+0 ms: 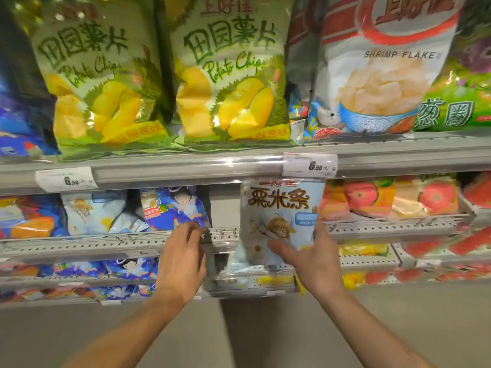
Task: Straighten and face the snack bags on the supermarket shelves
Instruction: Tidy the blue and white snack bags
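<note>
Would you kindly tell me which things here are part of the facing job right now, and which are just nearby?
In hand: pale blue bag held by right hand; left hand at shelf rail.
Nearby: durian chips, shrimp flakes, price tag.

Snack bag colours around the hands

The bag in the right hand is pale blue with brown characters and a cartoon girl. Above the left hand, a deep-blue cartoon bag; higher, two green bags with yellow durian; right of the hands, orange-red tomato bags.
</note>
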A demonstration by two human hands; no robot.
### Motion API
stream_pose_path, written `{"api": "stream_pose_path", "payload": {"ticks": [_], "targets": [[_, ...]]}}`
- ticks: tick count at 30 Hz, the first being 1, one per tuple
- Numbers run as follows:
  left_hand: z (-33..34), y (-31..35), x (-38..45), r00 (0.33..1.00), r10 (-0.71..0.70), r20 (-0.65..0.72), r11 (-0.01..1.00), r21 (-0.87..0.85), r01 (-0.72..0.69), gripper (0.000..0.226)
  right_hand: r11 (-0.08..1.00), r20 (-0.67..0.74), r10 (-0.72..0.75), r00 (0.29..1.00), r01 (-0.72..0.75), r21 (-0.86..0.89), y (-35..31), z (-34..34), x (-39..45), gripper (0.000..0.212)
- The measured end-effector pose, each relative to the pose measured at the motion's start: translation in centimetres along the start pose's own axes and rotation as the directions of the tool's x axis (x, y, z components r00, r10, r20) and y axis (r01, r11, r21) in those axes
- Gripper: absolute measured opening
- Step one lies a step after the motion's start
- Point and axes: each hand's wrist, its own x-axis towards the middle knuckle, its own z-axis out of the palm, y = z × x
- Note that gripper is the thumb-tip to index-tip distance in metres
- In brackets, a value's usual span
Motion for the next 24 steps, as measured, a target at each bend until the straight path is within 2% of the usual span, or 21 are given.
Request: {"api": "stream_pose_path", "payload": {"ticks": [4, 7, 10, 12, 13, 17, 22, 24], "targets": [[-1.7, -5.8, -0.4, 0.993, 0.026, 0.113, 0.977, 0.208, -0.049, 0.062, 0.996, -0.025, -0.074, 0.997, 0.072, -0.045, -2.2, 4.7, 2.2, 0.053], [-2.2, -7.9, -0.3, 0.98, 0.069, 0.187, 0.955, 0.27, -0.119, 0.07, 0.99, -0.092, -0.107, 0.99, 0.097, -0.102, -3.4, 6.7, 4.0, 0.059], [-2.1, -8.6, -0.4, 0.984, 0.12, 0.133, 0.98, 0.14, -0.138, 0.073, 0.983, -0.136, -0.076, 0.988, 0.051, -0.175, -3.2, 7.5, 5.8, 0.065], [-1.8, -9.0, -0.6, 0.991, 0.106, 0.076, 0.994, -0.02, -0.105, 0.076, 0.976, -0.143, -0.055, 0.988, 0.023, -0.216, -2.7, 8.0, 6.4, 0.062], [-1.8, -9.2, -0.7, 0.992, 0.108, 0.07, 0.993, -0.046, -0.105, 0.078, 0.976, -0.119, -0.048, 0.992, 0.021, -0.217, -2.5, 8.2, 6.6, 0.06], [-1.5, -9.3, -0.9, 0.99, 0.102, 0.102, 0.995, 0.004, -0.103, 0.081, 0.986, 0.003, 0.029, 1.0, -0.028, -0.162, -1.1, 8.8, 7.6, 0.066], [-1.6, -9.2, -0.9, 0.987, 0.095, 0.127, 0.995, 0.028, -0.099, 0.081, 0.953, 0.1, 0.111, 0.989, -0.078, -0.292, -0.5, 8.5, 8.5, 0.082], [-1.9, -8.9, -0.9, 0.986, 0.069, 0.155, 0.997, 0.03, -0.074, 0.08, 0.934, 0.089, 0.156, 0.984, -0.118, -0.338, -0.6, 8.4, 8.7, 0.093]]}}
